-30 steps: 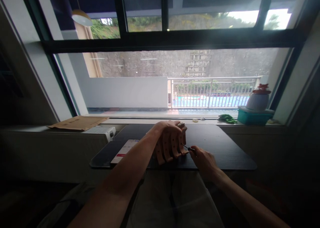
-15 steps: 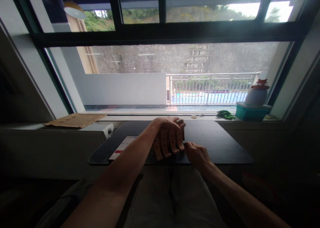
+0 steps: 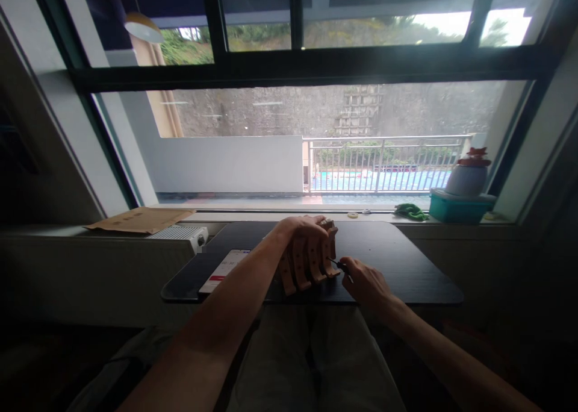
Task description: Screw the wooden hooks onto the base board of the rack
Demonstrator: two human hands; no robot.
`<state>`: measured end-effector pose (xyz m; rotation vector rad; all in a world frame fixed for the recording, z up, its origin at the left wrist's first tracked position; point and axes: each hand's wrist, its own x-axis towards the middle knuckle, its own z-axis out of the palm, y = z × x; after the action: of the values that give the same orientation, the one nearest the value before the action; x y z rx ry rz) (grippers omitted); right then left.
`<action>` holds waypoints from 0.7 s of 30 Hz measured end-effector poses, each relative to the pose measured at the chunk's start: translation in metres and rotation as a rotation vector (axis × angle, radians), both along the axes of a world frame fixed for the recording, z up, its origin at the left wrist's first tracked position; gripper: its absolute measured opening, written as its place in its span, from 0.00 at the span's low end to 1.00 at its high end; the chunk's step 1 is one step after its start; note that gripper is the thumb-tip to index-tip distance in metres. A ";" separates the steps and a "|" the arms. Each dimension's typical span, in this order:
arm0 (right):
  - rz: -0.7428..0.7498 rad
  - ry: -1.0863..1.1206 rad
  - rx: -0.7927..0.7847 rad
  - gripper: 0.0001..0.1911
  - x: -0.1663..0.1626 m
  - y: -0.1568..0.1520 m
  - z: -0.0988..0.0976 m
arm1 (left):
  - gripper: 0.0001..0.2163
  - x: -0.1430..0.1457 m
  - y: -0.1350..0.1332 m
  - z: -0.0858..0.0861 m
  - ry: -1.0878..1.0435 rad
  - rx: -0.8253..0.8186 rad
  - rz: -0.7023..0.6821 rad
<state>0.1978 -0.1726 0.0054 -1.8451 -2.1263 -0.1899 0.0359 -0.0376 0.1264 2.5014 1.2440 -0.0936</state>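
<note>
A wooden model [image 3: 311, 260] made of several upright curved slats stands on the dark table [image 3: 397, 261] in front of me. My left hand [image 3: 300, 226] lies over its top, fingers curled down on it and holding it still. My right hand [image 3: 365, 281] is closed in a pinch on a small dark screwdriver [image 3: 339, 265]. The tool's tip points left and touches the model's right side.
A white and red card [image 3: 224, 263] lies on the table's left part. On the window sill lie a brown envelope [image 3: 139, 220], a white device [image 3: 180, 234], a green cloth [image 3: 410, 211] and a teal box [image 3: 459, 207] with a white pot on it. My lap is below the table.
Both hands stay on the model and the screwdriver. The right hand shifted slightly along the model's right side; the view swayed a little.
</note>
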 end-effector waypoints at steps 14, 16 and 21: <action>0.034 0.042 0.030 0.15 -0.005 0.001 -0.030 | 0.21 -0.002 -0.005 0.002 -0.085 -0.042 -0.075; -0.002 0.131 0.047 0.15 -0.006 0.001 -0.031 | 0.21 -0.002 -0.007 0.003 -0.084 -0.050 -0.074; -0.078 0.296 0.026 0.16 -0.004 0.008 -0.032 | 0.20 -0.001 -0.008 0.004 -0.067 -0.049 -0.062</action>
<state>0.1943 -0.1642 -0.0263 -1.8152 -1.8453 0.0375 0.0345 -0.0458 0.1304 2.4806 1.1247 -0.0546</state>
